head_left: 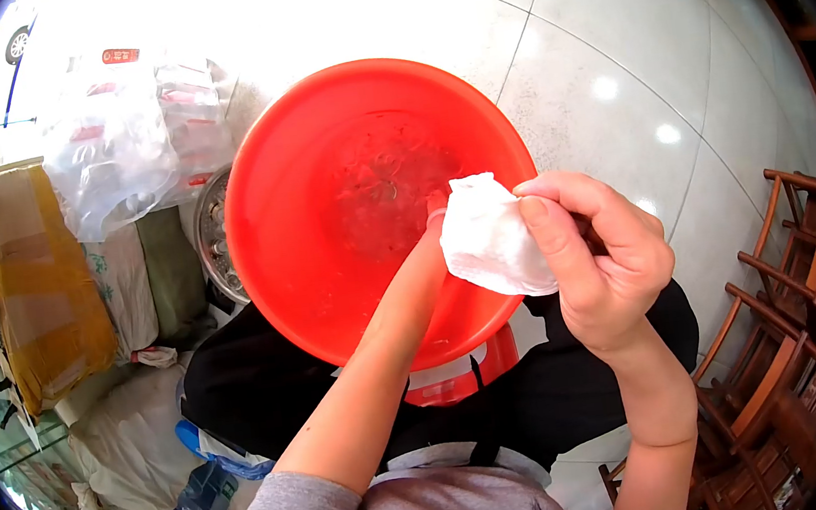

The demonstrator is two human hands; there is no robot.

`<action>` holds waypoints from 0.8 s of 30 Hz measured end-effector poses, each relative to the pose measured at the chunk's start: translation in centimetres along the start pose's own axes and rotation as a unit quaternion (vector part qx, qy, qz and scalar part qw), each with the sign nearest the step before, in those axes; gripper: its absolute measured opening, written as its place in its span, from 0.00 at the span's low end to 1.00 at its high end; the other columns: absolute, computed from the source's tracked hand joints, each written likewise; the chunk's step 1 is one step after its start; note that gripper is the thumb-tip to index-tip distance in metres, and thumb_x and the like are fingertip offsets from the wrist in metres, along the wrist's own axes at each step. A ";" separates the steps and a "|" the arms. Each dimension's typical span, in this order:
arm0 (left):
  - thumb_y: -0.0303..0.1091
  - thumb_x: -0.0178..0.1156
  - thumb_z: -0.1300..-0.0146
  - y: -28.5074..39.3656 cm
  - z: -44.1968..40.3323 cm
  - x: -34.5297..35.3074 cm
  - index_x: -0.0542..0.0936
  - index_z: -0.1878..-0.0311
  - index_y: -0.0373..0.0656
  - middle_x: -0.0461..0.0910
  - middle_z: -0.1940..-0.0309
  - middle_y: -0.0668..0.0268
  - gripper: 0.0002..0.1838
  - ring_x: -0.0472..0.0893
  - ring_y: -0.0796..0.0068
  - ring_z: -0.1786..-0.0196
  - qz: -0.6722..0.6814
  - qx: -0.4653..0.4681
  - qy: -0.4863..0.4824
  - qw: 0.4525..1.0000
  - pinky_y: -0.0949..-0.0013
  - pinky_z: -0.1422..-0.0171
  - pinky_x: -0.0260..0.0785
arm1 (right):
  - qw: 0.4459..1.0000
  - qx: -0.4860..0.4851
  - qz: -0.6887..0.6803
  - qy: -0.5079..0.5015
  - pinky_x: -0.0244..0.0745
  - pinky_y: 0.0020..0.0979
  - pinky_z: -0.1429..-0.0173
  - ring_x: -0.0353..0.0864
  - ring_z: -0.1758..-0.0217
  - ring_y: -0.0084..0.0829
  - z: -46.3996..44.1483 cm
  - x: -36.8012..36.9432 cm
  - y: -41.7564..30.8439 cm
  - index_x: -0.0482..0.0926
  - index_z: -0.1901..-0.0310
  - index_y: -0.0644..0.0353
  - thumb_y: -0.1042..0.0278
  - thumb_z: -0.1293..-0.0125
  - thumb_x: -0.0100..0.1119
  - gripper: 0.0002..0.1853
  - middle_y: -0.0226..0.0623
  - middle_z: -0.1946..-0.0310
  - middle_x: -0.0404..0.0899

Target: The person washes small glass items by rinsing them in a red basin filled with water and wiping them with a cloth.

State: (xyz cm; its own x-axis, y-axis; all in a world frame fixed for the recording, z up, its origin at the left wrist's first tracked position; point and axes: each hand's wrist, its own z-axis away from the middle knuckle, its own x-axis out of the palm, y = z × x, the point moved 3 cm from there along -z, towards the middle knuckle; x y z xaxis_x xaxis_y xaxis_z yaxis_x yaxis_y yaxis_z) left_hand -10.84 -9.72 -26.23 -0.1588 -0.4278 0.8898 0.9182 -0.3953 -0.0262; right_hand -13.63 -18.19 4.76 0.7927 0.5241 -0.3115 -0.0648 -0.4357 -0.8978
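Handling apparently unfinished: right hand (607, 252) pinches white cloth (489, 238) over right rim of tub (272, 205), not set down; left hand (436, 203) inside, mostly hidden, grip cannot be told.

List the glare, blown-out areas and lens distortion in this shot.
Head view: upper left washed out around the clear plastic bags; head view: round glare spots on the tiled floor, its seams bowed, corners black; head view: the white cloth in the right hand looks nearly overexposed.

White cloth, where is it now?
Head view, right of centre: the white cloth is pinched in the right hand, seen against the right rim of the red basin.
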 end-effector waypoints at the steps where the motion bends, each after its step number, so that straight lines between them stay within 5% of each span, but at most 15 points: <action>1: 0.37 0.53 0.41 0.0 0.0 0.0 0.77 0.56 0.40 0.77 0.56 0.57 0.14 0.77 0.58 0.53 -0.001 -0.003 0.000 1.000 0.58 0.53 0.70 | 1.000 0.000 -0.001 -0.001 0.61 0.16 0.75 0.69 0.78 0.14 0.0 0.0 0.0 0.79 0.66 0.69 0.79 0.42 0.59 0.03 0.31 0.77 0.78; 19: 0.41 0.54 0.38 10.4 13.2 5.7 0.75 0.52 0.43 0.77 0.53 0.64 0.16 0.76 0.64 0.51 -0.250 -0.055 0.141 0.956 0.60 0.54 0.70 | 0.993 -0.072 -0.079 0.058 0.67 0.18 0.74 0.75 0.77 0.17 0.0 -0.7 -1.0 0.78 0.67 0.68 0.80 0.41 0.57 0.02 0.33 0.78 0.78; 23: 0.40 0.57 0.42 10.3 15.0 9.9 0.74 0.56 0.43 0.75 0.67 0.72 0.14 0.71 0.83 0.69 -0.360 0.007 0.166 0.918 0.79 0.71 0.60 | 0.991 -0.083 -0.082 0.067 0.72 0.20 0.71 0.79 0.75 0.21 -0.1 -0.6 -1.3 0.78 0.68 0.69 0.80 0.42 0.57 0.02 0.35 0.76 0.80; 24: 0.38 0.57 0.44 11.2 15.1 9.8 0.74 0.58 0.42 0.75 0.69 0.71 0.13 0.71 0.83 0.71 -0.503 0.037 0.156 0.849 0.79 0.72 0.60 | 0.990 -0.089 -0.085 0.068 0.73 0.20 0.71 0.79 0.75 0.22 -0.1 -0.6 -1.4 0.78 0.68 0.69 0.79 0.42 0.58 0.02 0.36 0.76 0.80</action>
State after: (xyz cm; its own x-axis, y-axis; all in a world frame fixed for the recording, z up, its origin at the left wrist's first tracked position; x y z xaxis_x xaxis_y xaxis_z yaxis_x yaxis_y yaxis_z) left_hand 3.43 -6.05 -10.90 -0.9545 -0.1028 0.2801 0.2788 -0.6416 0.7146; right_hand -13.93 -17.92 6.25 0.8582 0.5027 -0.1039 0.1759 -0.4781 -0.8605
